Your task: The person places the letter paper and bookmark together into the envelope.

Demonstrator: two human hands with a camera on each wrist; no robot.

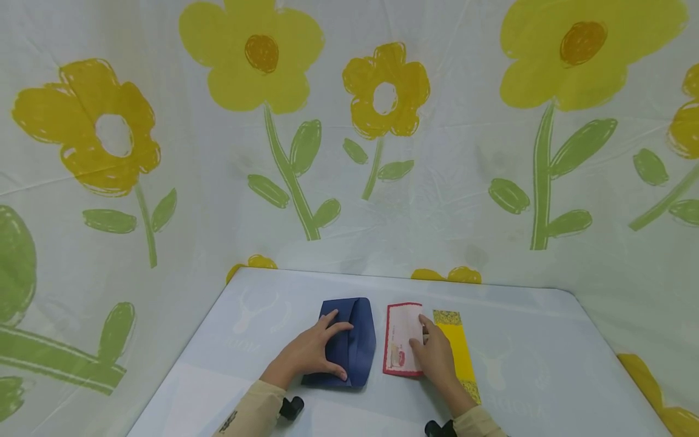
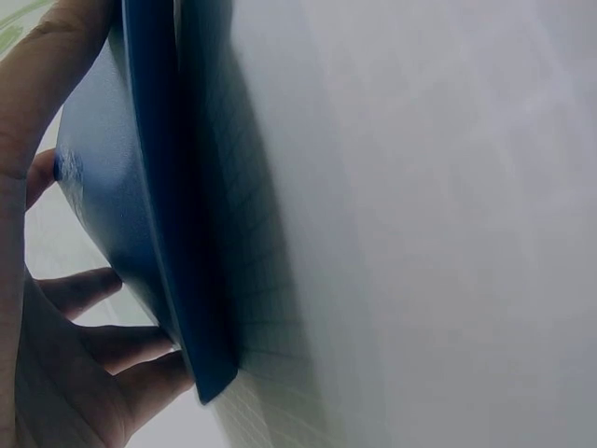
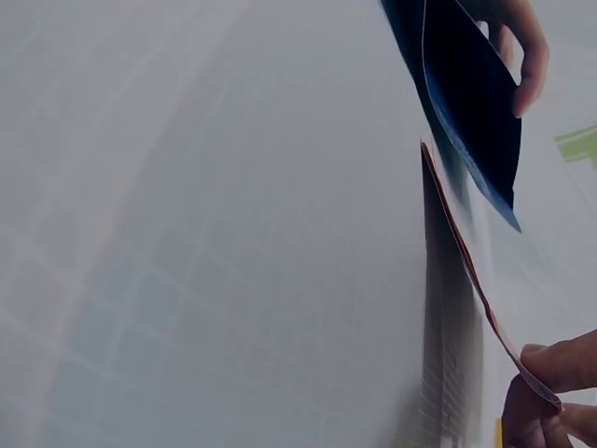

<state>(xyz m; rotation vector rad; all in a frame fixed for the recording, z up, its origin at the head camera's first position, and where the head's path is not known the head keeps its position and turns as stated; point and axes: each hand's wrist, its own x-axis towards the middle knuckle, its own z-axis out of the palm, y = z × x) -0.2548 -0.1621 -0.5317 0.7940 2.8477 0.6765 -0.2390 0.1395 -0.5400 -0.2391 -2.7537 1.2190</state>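
Observation:
A dark blue paper envelope lies left of centre, its pointed flap spread toward the right. My left hand holds it from the left side, thumb low and fingers spread over its upper part; the left wrist view has the fingertips at the edge of the envelope. To the right, my right hand pinches the right edge of a white card with a red border. In the right wrist view the card slants up toward the hand, its far end low near the envelope.
A yellow paper strip with speckled gold ends lies right of the card, partly behind my right hand. The pale table has rounded far corners. A white cloth with large flowers hangs behind it.

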